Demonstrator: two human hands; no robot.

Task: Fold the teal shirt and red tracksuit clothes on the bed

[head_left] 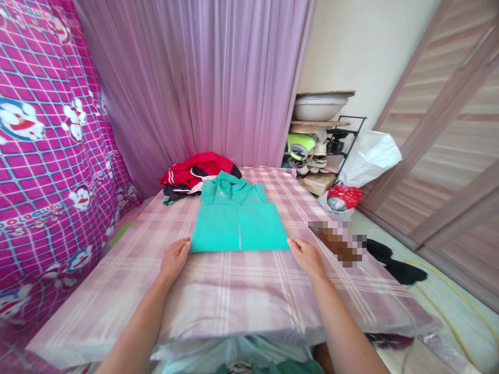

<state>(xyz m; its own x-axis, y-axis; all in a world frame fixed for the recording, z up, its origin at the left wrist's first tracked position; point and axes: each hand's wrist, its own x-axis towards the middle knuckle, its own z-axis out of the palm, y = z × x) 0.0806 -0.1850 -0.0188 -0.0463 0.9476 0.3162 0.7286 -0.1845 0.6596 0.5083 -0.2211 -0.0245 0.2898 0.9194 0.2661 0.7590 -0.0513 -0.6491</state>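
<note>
A teal garment [239,226] with a collar lies on the checked cloth of the table, its lower part folded up towards the collar. A small pale print runs up the middle of the folded part. My left hand [177,258] pinches its near left corner, thumb and fingers closed on the fabric. At the near right corner my right hand [306,254] grips the fabric in the same way. The folded edge stretches straight between both hands. Beyond the collar, red and black clothes [198,171] lie in a heap.
The table [234,301] has a pink and white checked cover. A brown, pixelated object [337,244] lies by its right edge with a pale cord. A rack [319,124] holds shoes and a basin. Purple curtains [202,78] hang behind; black shoes [405,270] lie on the floor.
</note>
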